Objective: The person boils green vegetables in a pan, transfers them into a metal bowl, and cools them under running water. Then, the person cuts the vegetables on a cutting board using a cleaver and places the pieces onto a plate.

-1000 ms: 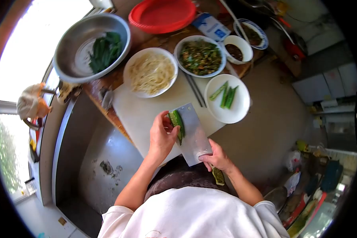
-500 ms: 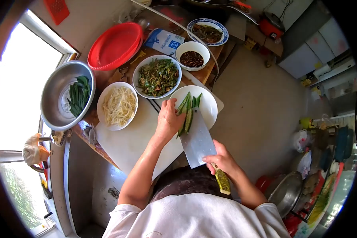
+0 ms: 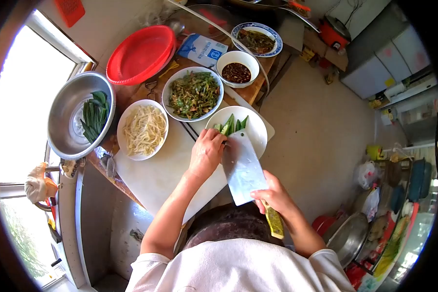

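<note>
My right hand (image 3: 272, 193) is closed round the patterned yellow-green handle of a cleaver (image 3: 243, 168), its broad blade pointing up toward a white plate (image 3: 257, 138). My left hand (image 3: 208, 152) is at the plate's near left edge, fingers curled against the lower ends of green cucumber strips (image 3: 231, 125), close to the blade's tip. The fingers partly hide these strips; others lie fanned on the plate. Beneath my left forearm is a white cutting board (image 3: 153, 180).
Left of the plate stand a bowl of green stir-fry (image 3: 193, 95), a bowl of pale shreds (image 3: 145, 130) and a metal basin (image 3: 61, 124) with green leaves. Behind are a bowl of dark sauce (image 3: 236, 73), a blue-rimmed plate (image 3: 272, 36) and a red basin (image 3: 140, 56).
The cucumber strips that lay along the blade now rest farther up on the plate. My left fingers have curled in and lowered beside the cleaver, whose blade has barely shifted.
</note>
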Motion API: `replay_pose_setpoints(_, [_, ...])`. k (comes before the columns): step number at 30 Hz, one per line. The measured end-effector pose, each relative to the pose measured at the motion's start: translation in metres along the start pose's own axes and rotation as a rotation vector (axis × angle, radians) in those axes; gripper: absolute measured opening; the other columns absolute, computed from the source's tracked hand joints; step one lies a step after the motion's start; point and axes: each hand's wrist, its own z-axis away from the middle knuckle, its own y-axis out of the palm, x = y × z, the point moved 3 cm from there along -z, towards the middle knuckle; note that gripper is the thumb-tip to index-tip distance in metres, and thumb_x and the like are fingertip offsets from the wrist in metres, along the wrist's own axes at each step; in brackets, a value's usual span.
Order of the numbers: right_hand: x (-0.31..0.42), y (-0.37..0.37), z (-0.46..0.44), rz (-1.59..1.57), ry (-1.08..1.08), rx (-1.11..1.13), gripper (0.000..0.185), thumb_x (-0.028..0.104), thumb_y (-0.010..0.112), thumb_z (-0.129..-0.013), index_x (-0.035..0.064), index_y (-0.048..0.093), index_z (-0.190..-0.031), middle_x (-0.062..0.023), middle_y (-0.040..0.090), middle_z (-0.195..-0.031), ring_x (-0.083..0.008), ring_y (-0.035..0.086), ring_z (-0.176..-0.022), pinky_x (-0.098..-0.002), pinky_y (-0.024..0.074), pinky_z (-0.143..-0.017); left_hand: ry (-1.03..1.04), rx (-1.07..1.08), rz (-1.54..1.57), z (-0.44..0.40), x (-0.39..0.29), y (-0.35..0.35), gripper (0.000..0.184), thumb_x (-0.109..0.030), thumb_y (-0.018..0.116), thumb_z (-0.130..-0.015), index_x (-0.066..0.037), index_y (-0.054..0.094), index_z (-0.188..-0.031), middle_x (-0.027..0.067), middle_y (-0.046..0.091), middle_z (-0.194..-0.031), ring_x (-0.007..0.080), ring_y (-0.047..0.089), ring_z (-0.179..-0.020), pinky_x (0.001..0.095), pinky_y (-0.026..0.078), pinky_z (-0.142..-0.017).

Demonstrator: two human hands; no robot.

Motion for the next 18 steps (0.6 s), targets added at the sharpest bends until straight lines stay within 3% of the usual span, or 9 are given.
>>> replay_pose_setpoints(4, [0.005,-0.008,0.033,0.055,-0.038,-0.188,0.044,-0.005,0.055,-0.078,-0.0051,0.04,-0.12,-0.0098,0.057,-0.075,-0.0144,0.05,-0.039,-0.0262,0.0428,-0.035,0.035,-0.098,0.208,0.005,-0.002,-0.016,0.014,0.002,0.064,-0.074,-0.003,0.064,-0.088,0.0115,0.061,-0.093,0.0317,0.056,-0.089,0.0392,0.048,-0.077])
replay_pose_setpoints(8, [0.016,-0.014,0.042,0.111,-0.162,-0.296,0.042,-0.006,0.054,-0.079,-0.0029,0.04,-0.119,-0.0092,0.057,-0.079,-0.0128,0.048,-0.038,-0.025,0.0424,-0.034,-0.415,-0.191,0.508,0.036,0.018,-0.061,0.002,-0.002,0.059,-0.086,0.0,0.06,-0.087,0.0068,0.058,-0.083,0.017,0.055,-0.073,0.0282,0.046,-0.068])
replay_pose_setpoints(10, [0.021,-0.008,0.037,0.097,-0.175,-0.263,0.039,-0.006,0.054,-0.08,-0.0029,0.041,-0.116,-0.0079,0.055,-0.076,-0.0117,0.049,-0.04,-0.0244,0.0428,-0.035,-0.601,-0.151,0.654,0.059,0.022,-0.083,0.011,-0.008,0.054,-0.092,0.002,0.057,-0.087,0.003,0.055,-0.081,0.0097,0.048,-0.071,0.0246,0.041,-0.064])
replay_pose_setpoints(12, [0.026,0.005,0.032,0.073,-0.169,-0.201,0.034,-0.007,0.054,-0.08,-0.0028,0.043,-0.112,-0.008,0.056,-0.075,-0.0113,0.049,-0.041,-0.0239,0.0424,-0.035,-0.596,-0.138,0.894,0.078,-0.004,-0.117,0.011,-0.009,0.055,-0.091,0.001,0.056,-0.087,0.0039,0.056,-0.082,0.0097,0.047,-0.072,0.0256,0.041,-0.064])
replay_pose_setpoints(14, [0.028,0.022,0.027,0.079,-0.134,-0.119,0.033,-0.007,0.054,-0.08,-0.0028,0.044,-0.111,-0.0085,0.056,-0.076,-0.0114,0.05,-0.041,-0.0242,0.0424,-0.036,-0.357,-0.058,1.269,0.08,-0.071,-0.168,0.004,-0.003,0.052,-0.089,-0.001,0.054,-0.086,0.0085,0.059,-0.085,0.0184,0.056,-0.079,0.0302,0.045,-0.067])
replay_pose_setpoints(15, [0.028,0.032,0.02,0.095,-0.122,-0.068,0.032,-0.007,0.053,-0.079,-0.0028,0.044,-0.11,-0.0088,0.057,-0.077,-0.0115,0.05,-0.042,-0.0243,0.0424,-0.036,0.07,0.092,1.102,0.077,-0.087,-0.194,0.005,0.002,0.05,-0.088,0.002,0.054,-0.087,0.013,0.06,-0.088,0.0258,0.058,-0.082,0.0329,0.047,-0.069])
replay_pose_setpoints(16, [0.025,0.041,0.014,0.121,-0.115,-0.044,0.033,-0.007,0.053,-0.078,-0.0034,0.045,-0.11,-0.0093,0.058,-0.079,-0.0116,0.05,-0.042,-0.0245,0.0423,-0.036,0.221,0.098,1.125,0.077,-0.101,-0.211,0.004,0.004,0.051,-0.088,0.005,0.055,-0.087,0.0162,0.061,-0.09,0.0285,0.058,-0.082,0.0341,0.048,-0.07])
replay_pose_setpoints(17, [0.025,0.051,0.011,0.125,-0.091,-0.017,0.033,-0.007,0.054,-0.078,-0.0035,0.045,-0.11,-0.0091,0.057,-0.079,-0.0114,0.05,-0.042,-0.0245,0.0425,-0.035,0.181,0.19,1.123,0.078,-0.109,-0.226,0.005,0.003,0.052,-0.089,0.005,0.056,-0.088,0.0183,0.062,-0.094,0.0293,0.059,-0.082,0.0346,0.049,-0.07])
replay_pose_setpoints(18, [0.024,0.059,0.009,0.132,-0.084,0.001,0.033,-0.007,0.054,-0.078,-0.0035,0.045,-0.11,-0.0089,0.057,-0.08,-0.0113,0.05,-0.042,-0.0245,0.0427,-0.035,0.191,0.091,1.103,0.082,-0.106,-0.231,0.009,-0.001,0.051,-0.091,0.005,0.056,-0.086,0.016,0.061,-0.084,0.0264,0.057,-0.071,0.0334,0.046,-0.063])
